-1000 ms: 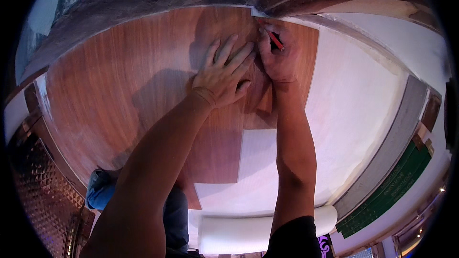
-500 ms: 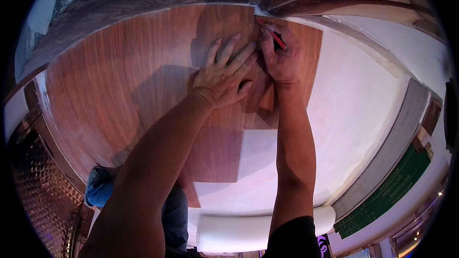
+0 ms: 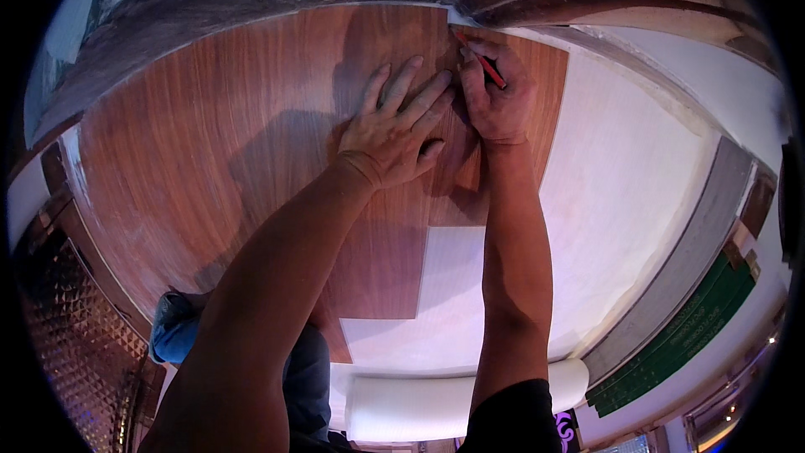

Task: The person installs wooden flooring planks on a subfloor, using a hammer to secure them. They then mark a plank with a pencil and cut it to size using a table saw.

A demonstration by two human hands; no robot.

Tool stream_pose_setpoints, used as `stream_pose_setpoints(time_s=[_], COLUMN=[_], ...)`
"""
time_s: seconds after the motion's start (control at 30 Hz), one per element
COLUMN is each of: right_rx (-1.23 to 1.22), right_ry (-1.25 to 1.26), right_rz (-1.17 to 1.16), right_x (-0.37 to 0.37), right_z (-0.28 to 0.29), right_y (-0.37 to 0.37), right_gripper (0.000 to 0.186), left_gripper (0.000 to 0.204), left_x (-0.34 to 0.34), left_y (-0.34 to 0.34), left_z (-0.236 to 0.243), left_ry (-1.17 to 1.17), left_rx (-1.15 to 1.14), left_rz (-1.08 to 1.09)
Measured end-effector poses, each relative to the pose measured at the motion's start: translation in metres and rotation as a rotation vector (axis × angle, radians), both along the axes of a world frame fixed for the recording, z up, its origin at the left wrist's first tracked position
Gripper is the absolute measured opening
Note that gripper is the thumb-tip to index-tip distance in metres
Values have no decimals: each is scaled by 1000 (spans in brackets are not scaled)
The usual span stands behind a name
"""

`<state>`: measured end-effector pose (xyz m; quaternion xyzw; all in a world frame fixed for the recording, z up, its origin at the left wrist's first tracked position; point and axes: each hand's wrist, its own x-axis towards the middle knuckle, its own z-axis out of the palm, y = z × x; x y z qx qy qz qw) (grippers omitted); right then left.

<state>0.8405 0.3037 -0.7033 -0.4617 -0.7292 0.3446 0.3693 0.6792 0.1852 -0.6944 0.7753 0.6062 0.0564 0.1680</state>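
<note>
A slim red pencil (image 3: 491, 71) sits toward one o'clock, grasped in the grip of the bare right hand (image 3: 501, 105). The bare left hand (image 3: 390, 130), grip released, spreads its fingers at twelve on brown wood-grain planks (image 3: 268, 75). A smooth white roll (image 3: 411, 409) lies at six, flat green strips (image 3: 679, 335) at four.

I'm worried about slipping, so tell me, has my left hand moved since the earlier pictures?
No, no clear shift shows: the left hand keeps its place against the stepped edge of the wood-grain planks.
</note>
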Motion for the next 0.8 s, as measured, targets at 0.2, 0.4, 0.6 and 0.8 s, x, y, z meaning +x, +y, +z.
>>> stream_pose_setpoints(time_s=[0.2, 0.4, 0.6, 0.8], right_rx=[11, 29, 66, 68], right_ry=[-14, -2, -20, -19], right_rz=[1, 4, -5, 1], right_x=[1, -1, -1, -1], right_z=[3, -2, 2, 4], right_y=[1, 0, 0, 1], right_gripper=[18, 19, 17, 16], left_gripper=[68, 69, 69, 71], left_x=[0, -1, -1, 0], left_y=[2, 0, 1, 1], left_z=[4, 3, 4, 1], left_ry=[-2, 17, 28, 24], left_rx=[-16, -2, -20, -3], left_rz=[-10, -5, -14, -4])
